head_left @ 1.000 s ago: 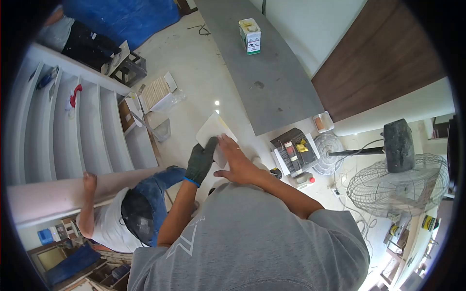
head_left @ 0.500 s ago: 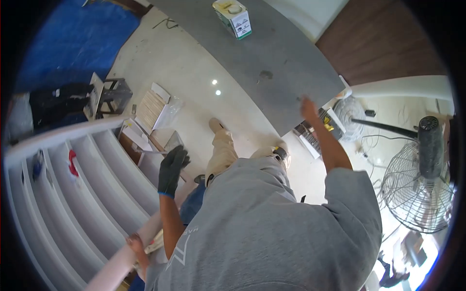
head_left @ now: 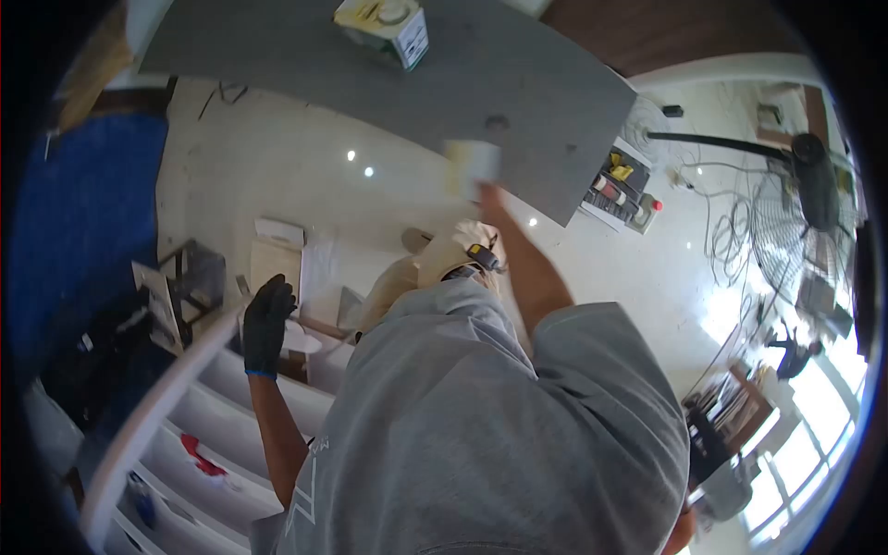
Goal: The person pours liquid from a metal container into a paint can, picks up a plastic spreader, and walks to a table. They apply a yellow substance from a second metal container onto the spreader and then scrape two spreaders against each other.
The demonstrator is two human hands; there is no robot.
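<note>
My right hand (head_left: 488,192), bare and smeared by motion, holds a blurred, roughly rectangular white-and-yellow object (head_left: 474,166) whose kind I cannot make out. It is beside the near edge of a grey tabletop (head_left: 305,55). My left hand (head_left: 268,324) wears a dark glove with a blue cuff. It hangs in the air with its fingers stretched out, holding nothing, above the end of a white shelf unit (head_left: 231,402). On the tabletop stands a printed yellow, white and green box (head_left: 384,30), apart from both hands.
A red item (head_left: 202,455) lies in the shelf unit. On the right stand a black pedestal fan (head_left: 814,185) and an open tool case (head_left: 612,190) on the floor, with loose cables (head_left: 735,231). A small dark stool (head_left: 194,287) is at the left near blue sheeting (head_left: 88,213).
My right hand has moved left from over the tabletop's corner, and a white-and-yellow object now shows in it. My view has turned right. A person's hand at lower left has left view.
</note>
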